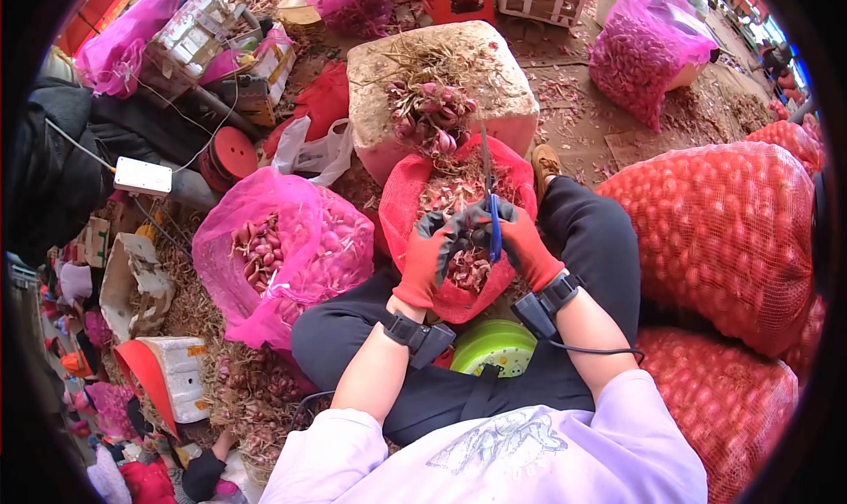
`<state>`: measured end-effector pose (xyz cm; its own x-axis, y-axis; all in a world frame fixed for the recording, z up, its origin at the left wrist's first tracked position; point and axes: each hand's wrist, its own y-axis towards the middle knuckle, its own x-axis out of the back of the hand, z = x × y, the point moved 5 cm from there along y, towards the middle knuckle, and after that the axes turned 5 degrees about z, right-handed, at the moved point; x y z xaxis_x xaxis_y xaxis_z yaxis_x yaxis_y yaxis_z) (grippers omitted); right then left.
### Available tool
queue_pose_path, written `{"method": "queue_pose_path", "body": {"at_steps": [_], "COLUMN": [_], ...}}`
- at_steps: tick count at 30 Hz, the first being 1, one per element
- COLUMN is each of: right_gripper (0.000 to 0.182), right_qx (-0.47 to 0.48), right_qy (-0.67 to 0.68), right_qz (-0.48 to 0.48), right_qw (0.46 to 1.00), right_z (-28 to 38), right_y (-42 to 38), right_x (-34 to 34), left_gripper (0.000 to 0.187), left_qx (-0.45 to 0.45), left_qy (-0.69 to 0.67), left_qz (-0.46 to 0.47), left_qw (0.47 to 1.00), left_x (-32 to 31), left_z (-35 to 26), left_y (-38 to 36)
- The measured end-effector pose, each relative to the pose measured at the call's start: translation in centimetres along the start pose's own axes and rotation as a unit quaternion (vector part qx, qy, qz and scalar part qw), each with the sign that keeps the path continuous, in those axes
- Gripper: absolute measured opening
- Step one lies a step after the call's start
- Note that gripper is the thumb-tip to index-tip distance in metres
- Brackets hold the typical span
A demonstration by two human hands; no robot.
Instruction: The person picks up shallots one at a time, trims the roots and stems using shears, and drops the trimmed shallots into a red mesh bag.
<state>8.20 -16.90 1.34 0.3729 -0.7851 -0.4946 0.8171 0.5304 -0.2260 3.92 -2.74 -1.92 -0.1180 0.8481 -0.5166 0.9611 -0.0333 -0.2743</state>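
Note:
My left hand (430, 255), in a red and dark glove, is over the open red mesh bag (395, 206), its fingers curled inward; what they hold, if anything, is too small to tell. My right hand (520, 239), gloved the same way, has its fingers closed around the blue-handled scissors (494, 226), whose blades point away from me. Both hands nearly touch. Trimmings and loose skins (468, 270) lie in the bag below them. Just beyond, a bunch of shallots (434, 112) with dry stems rests on the foam block (375, 72).
A pink mesh bag of shallots (304, 239) stands at my left. Large full red sacks (723, 231) are stacked at right. A green stool (494, 345) is between my legs. Another person's dark sleeve (62, 134) shows at far left, and a pink bag (648, 45) stands ahead right.

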Motion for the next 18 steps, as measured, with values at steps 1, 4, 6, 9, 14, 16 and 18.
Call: {"method": "queue_pose_path", "body": {"at_steps": [1, 4, 6, 9, 14, 16, 18], "right_gripper": [0.016, 0.017, 0.017, 0.017, 0.022, 0.027, 0.028], "right_qx": [0.015, 0.073, 0.073, 0.012, -0.021, -0.011, 0.065], "right_qy": [-0.032, -0.142, -0.171, -0.088, 0.055, 0.024, -0.145], "right_qz": [0.003, -0.004, -0.007, -0.024, -0.075, -0.042, -0.041], "right_qw": [0.999, 0.987, 0.983, 0.996, 0.995, 0.999, 0.986], "right_z": [-0.4, 0.0, 0.1, -0.2, -0.7, -0.2, 0.8], "right_y": [0.2, 0.1, -0.1, -0.1, 0.2, 0.1, -0.2], "right_x": [0.0, 0.0, 0.2, 1.0, 2.3, 1.3, 0.0], "left_gripper": [0.016, 0.019, 0.019, 0.019, 0.022, 0.025, 0.027], "left_qx": [0.011, 0.032, 0.047, 0.1, 0.032, -0.004, -0.022], "left_qy": [-0.044, -0.016, -0.064, -0.236, -0.271, -0.232, -0.148], "left_qz": [-0.001, 0.004, 0.019, 0.063, 0.102, 0.081, 0.085], "left_qw": [0.999, 0.999, 0.997, 0.964, 0.957, 0.969, 0.985], "left_x": [-0.5, -0.8, -1.0, -0.6, -1.2, -1.7, -2.2], "left_z": [-0.5, -0.8, -0.6, 0.9, -0.4, -0.4, -0.8], "left_y": [-0.4, -0.7, -0.9, -0.9, -0.5, -0.6, -0.7]}}
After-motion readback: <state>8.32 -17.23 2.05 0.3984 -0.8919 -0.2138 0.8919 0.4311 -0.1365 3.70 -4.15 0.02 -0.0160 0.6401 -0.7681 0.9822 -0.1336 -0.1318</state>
